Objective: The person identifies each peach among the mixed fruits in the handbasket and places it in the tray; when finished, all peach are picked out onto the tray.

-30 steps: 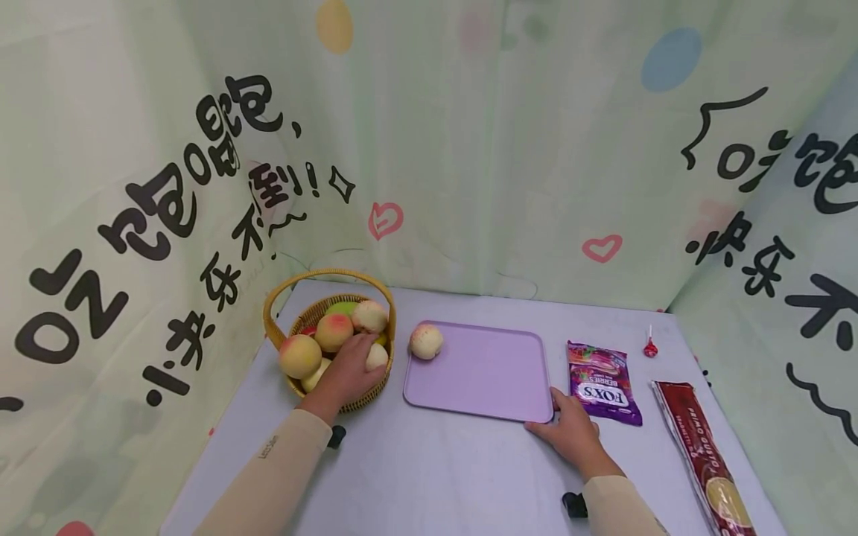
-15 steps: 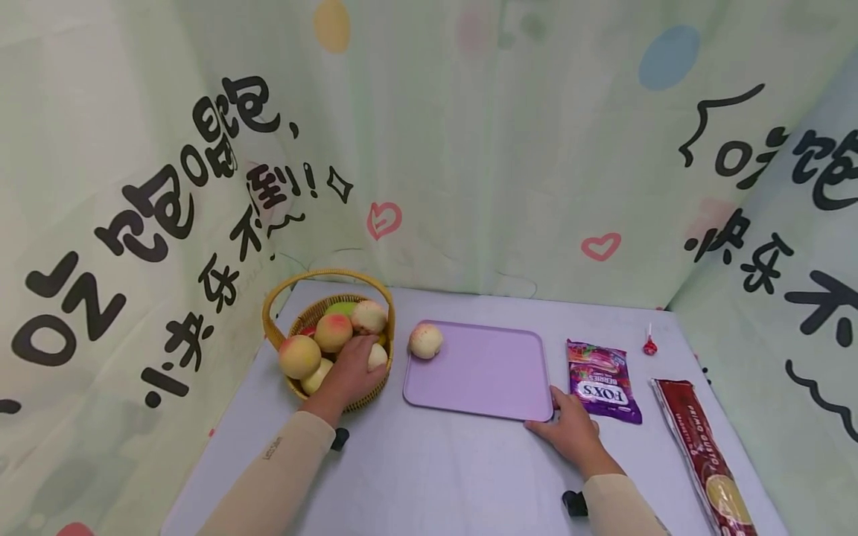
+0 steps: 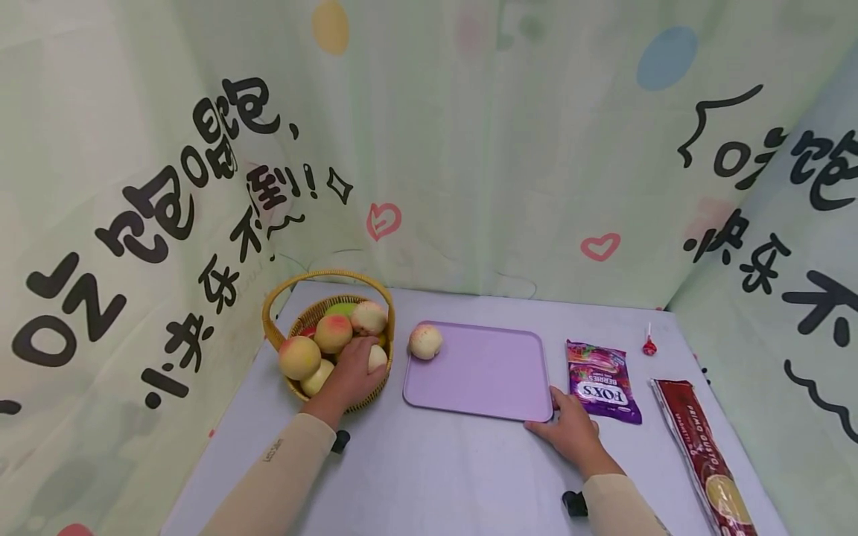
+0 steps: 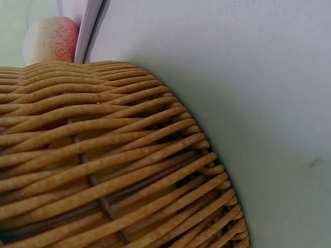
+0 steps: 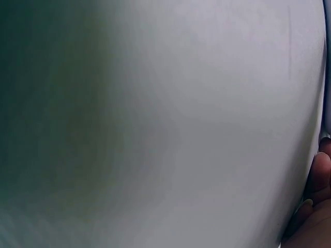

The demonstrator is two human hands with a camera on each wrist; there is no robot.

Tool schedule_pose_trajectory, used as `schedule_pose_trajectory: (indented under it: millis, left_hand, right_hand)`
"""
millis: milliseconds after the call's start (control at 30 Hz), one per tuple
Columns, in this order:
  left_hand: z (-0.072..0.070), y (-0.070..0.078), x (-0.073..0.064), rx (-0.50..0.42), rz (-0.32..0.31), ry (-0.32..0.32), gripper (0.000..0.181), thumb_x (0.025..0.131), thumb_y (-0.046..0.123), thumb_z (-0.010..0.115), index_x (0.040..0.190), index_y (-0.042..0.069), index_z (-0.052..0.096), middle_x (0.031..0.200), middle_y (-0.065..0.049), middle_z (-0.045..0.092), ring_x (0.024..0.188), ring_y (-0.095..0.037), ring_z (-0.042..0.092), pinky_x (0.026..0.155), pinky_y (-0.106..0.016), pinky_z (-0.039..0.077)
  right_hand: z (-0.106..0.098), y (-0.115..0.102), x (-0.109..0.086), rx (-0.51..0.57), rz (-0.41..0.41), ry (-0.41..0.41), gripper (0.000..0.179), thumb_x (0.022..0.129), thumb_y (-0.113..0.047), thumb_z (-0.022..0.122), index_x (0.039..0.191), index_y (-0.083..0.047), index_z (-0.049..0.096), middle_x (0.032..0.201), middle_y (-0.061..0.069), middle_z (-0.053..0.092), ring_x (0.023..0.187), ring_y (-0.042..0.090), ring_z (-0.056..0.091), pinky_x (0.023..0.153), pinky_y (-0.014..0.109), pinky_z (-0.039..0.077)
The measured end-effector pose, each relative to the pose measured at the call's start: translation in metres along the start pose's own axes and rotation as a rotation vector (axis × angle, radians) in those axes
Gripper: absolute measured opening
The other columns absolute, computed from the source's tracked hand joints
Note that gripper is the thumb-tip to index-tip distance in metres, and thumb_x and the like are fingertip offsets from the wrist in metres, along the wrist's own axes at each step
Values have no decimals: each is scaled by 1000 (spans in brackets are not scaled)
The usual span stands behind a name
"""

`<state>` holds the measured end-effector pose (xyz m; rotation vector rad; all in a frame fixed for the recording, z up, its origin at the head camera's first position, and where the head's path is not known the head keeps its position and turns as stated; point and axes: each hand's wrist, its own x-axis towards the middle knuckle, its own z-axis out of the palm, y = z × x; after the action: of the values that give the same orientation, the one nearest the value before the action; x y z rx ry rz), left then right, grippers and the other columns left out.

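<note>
In the head view, my left hand [image 3: 351, 376] reaches into a wicker basket [image 3: 272, 327] of fruit and grips a pale peach [image 3: 377, 358], its fingertips partly hidden among the fruit. Only the basket's woven side [image 4: 103, 134] fills the left wrist view, without the hand. My right hand [image 3: 573, 432] holds the near right corner of a lilac tray [image 3: 482, 372], thumb at the front edge and fingers at the right side. Another pale peach [image 3: 425, 341] sits at the tray's far left corner. Several fingers [image 5: 321, 170] show at the right wrist view's edge.
Right of the tray lie a purple Fox's candy bag [image 3: 605, 383], a red lollipop [image 3: 649, 345] and a long red spaghetti packet [image 3: 704, 458]. More peaches [image 3: 299, 357] and a green fruit [image 3: 342, 308] fill the basket. A printed curtain [image 3: 469, 186] encloses the table.
The head view shifts very slightly. Both hands, the basket and the tray stay essentially where they were.
</note>
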<state>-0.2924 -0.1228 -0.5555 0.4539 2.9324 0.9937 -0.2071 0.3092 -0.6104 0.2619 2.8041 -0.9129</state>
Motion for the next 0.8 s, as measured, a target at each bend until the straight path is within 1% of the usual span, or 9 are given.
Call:
schedule_pose_trajectory:
  millis: [167, 367, 567, 800]
  left_hand:
    - [-1, 1, 0, -29, -13, -11, 56, 98, 25, 65, 146, 3, 44, 148, -20, 46, 140, -33, 41, 115, -52, 38]
    - [-1, -1, 1, -37, -5, -3, 55, 98, 23, 65, 145, 2, 47, 147, -20, 48, 139, -33, 42, 113, -52, 40]
    - [-2, -1, 1, -44, 0, -1, 57, 96, 23, 66, 146, 2, 47, 148, -19, 49, 141, -34, 41, 114, -53, 39]
    - [-2, -1, 1, -55, -12, -13, 58, 97, 25, 66, 148, 4, 47, 151, -15, 48, 144, -32, 39, 117, -52, 37]
  right_hand:
    - [0, 0, 0, -4, 1, 1, 113, 78, -61, 82, 158, 0, 31, 148, 29, 47, 135, 49, 45, 104, 78, 27]
    - [0, 0, 0, -5, 0, 0, 114, 78, -62, 81, 158, 0, 31, 147, 29, 47, 134, 50, 45, 104, 79, 26]
    - [1, 2, 1, -6, 2, 3, 113, 78, -61, 81, 158, 0, 31, 147, 28, 48, 135, 49, 45, 104, 79, 27]
    - [0, 0, 0, -1, 5, -1, 112, 78, -61, 81, 158, 0, 31, 148, 27, 48, 136, 49, 43, 104, 79, 25]
